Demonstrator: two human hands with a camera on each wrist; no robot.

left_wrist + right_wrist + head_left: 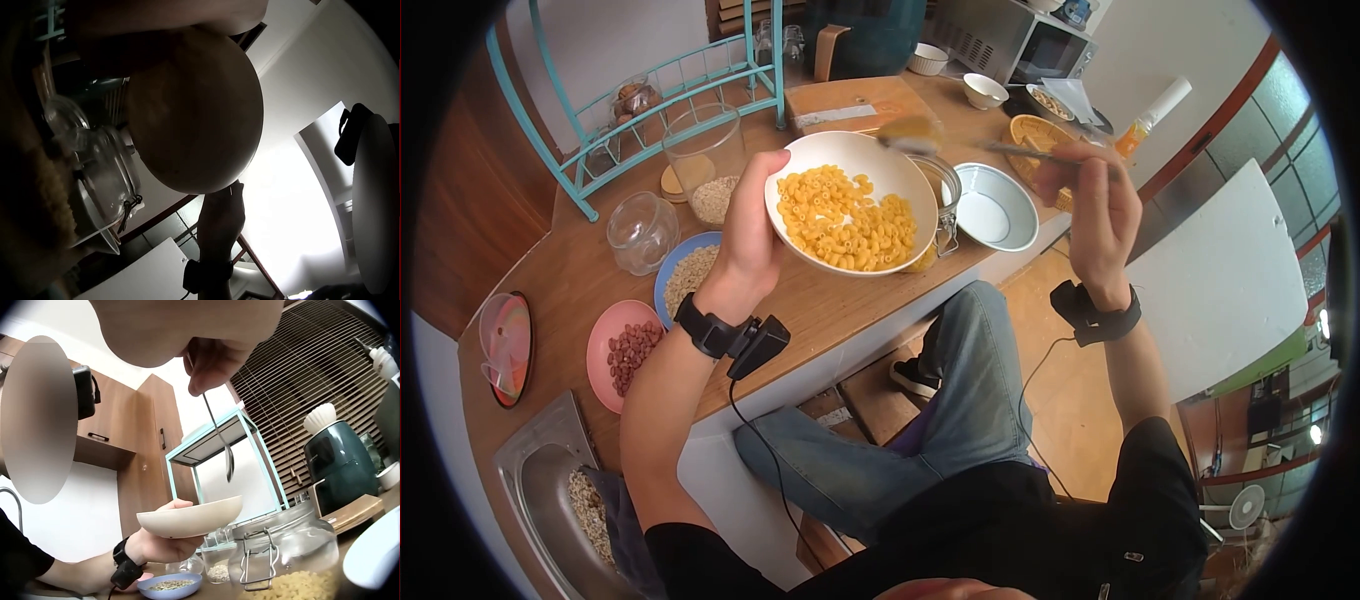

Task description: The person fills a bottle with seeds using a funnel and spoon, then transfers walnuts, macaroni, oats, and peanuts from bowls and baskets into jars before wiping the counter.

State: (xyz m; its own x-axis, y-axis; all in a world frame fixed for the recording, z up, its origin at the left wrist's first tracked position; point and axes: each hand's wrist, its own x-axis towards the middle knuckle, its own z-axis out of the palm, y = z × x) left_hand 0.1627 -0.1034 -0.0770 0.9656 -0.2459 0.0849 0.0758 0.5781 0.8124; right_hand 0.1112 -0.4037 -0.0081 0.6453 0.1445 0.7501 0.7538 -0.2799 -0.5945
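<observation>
Your left grip [750, 225], head view: holds white bowl [888, 165] of macaroni [850, 228] by its near-left side, tipped so contents face you. Right grip [1100, 205] pinches spoon [912, 133], blurred by bowl's far rim; cannot tell if loaded. On counter [830, 310]: blue plate [664, 275] of pale flakes [690, 278], pink plate [604, 332] of reddish nuts [633, 345].

Left wrist view: bowl's dim underside; glass jar [106, 161] beyond.

Right wrist view: left grip under bowl, likely bearing its weight; spoon hangs above, apart. Jar holds yellow pasta [294, 586] low down.

Brn wd cabs [109, 415], dk slatted blinds [281, 387], pale wall [1180, 50] & tan flr [1075, 420] visible.
</observation>
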